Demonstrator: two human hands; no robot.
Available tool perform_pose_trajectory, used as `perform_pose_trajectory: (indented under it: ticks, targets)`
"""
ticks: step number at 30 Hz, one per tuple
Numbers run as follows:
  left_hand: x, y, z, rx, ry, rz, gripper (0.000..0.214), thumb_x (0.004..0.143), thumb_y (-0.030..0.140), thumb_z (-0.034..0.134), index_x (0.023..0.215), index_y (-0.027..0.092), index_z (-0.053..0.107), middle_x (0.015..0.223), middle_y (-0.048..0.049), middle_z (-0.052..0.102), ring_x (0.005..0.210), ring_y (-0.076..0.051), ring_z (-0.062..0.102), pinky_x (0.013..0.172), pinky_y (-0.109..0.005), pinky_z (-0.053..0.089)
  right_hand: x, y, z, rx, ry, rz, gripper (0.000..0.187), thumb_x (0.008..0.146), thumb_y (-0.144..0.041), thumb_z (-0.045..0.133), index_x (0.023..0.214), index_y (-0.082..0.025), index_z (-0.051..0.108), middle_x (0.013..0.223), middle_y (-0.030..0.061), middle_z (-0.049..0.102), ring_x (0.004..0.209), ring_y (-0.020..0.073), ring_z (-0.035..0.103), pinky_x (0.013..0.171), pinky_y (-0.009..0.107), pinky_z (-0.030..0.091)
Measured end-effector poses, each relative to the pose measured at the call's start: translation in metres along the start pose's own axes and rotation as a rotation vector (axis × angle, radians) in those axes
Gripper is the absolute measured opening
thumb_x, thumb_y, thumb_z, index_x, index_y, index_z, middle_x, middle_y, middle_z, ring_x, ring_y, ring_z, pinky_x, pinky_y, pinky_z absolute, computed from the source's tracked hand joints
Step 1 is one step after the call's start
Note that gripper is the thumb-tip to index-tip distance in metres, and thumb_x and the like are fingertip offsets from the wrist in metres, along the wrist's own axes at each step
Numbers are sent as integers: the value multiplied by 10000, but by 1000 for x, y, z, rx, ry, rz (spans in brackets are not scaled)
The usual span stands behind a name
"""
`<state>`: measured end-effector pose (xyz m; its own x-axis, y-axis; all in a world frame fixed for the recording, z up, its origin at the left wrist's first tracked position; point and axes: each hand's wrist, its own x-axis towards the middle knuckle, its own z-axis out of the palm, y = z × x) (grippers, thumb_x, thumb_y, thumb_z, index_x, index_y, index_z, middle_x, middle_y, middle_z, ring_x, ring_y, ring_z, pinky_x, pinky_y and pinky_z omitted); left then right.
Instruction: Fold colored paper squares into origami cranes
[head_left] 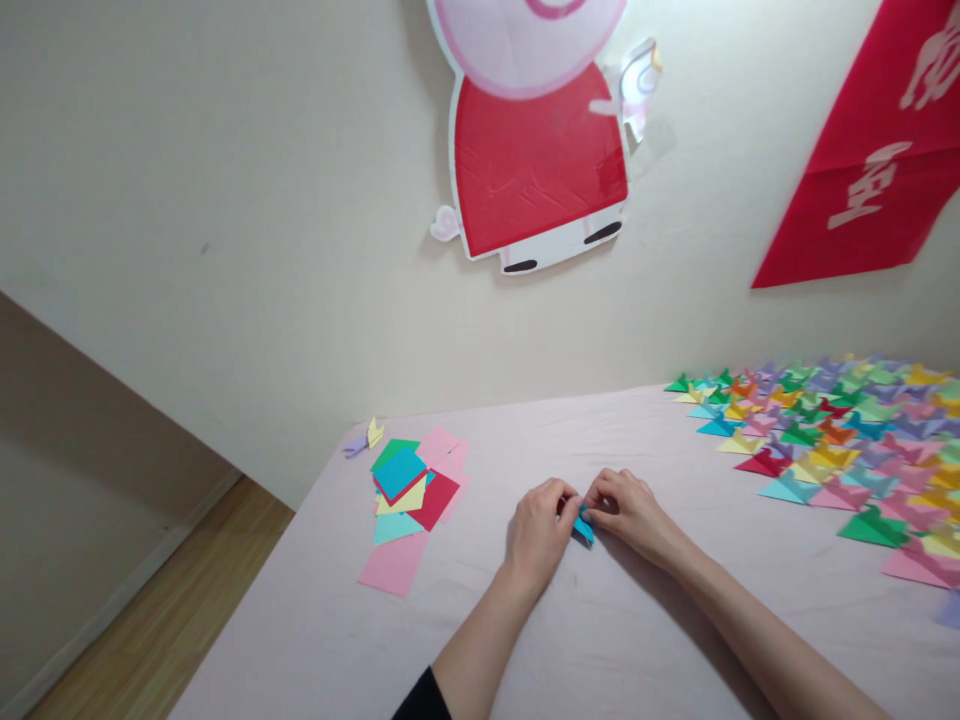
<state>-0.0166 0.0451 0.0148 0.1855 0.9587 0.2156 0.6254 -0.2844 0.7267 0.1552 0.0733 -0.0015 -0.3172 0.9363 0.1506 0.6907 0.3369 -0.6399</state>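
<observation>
We see one small blue folded paper (583,529) just above or on the pale pink cloth (465,650); we cannot tell exactly if it touches the cloth. It lies between our two hands, at the fingertips of both. Our left hand (538,522) is on its left side, with thumb and finger closed on the paper, and our right hand (628,507) pinches it from the right and far side. The near end of the paper sticks out toward us, free of the fingers. To the left, well apart from the hands, there is a loose pile of coloured paper sheets (400,474), and at its far left a small yellow folded piece (375,432) beside a purple one (355,446). On the far right, many folded paper figures (829,459) stand in close rows.
</observation>
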Motion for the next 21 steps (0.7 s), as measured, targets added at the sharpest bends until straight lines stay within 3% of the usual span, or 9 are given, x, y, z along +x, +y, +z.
perform_pose_trajectory:
  ticks: [12, 15, 18, 21]
  targets:
    - [0, -4, 2, -53, 9, 0, 216, 946, 281, 495, 774, 219, 610, 795, 1, 643, 794, -180, 598, 745, -275, 421, -2, -3, 2, 56, 41, -72, 117, 772, -205, 616, 662, -229, 584, 735, 9, 630, 781, 215, 528, 737, 353, 363]
    - [-1, -6, 4, -91, 41, 2, 160, 945, 311, 511, 876, 216, 619, 904, -26, 657, 886, -190, 606, 811, -293, 445, -2, -3, 3, 83, 83, -74, 116, 794, -229, 587, 682, -229, 557, 729, 8, 612, 782, 215, 532, 735, 351, 381]
    - [-2, -4, 8, -294, 120, -127, 263, 915, 377, 570, 1107, 197, 584, 1128, -99, 643, 1047, -219, 598, 891, -332, 462, -2, -3, 2, 170, 156, -56, 153, 859, -305, 533, 725, -233, 543, 725, 6, 574, 743, 201, 528, 685, 328, 416]
    - [-1, 4, 16, -718, 51, -346, 415, 882, 401, 589, 1216, 163, 523, 1197, -146, 635, 1079, -241, 620, 870, -342, 497, -1, -3, 2, 341, 231, -31, 186, 875, -371, 524, 750, -235, 549, 734, 3, 556, 714, 191, 528, 651, 314, 437]
